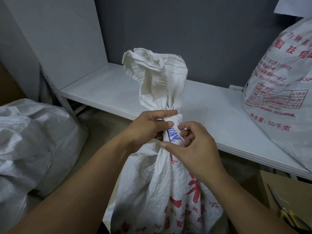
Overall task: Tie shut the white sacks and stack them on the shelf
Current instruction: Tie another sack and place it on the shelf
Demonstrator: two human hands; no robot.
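Observation:
A white woven sack (162, 191) with red print stands upright in front of me, its neck bunched and its loose top (157, 78) flaring above. My left hand (145, 127) grips the gathered neck from the left, thumb over the front. My right hand (190, 146) sits on the neck's right side with fingers curled, pinching at the bunched fabric or a tie; I cannot tell which. The white shelf (211, 119) runs behind the sack. A second filled white sack (280, 92) with red print stands on the shelf at right.
Another crumpled white sack (33, 142) lies on the floor at left. A cardboard box (287, 191) with yellow-handled tools sits at the lower right. A white upright panel (55, 39) closes the shelf's left end; a dark wall stands behind.

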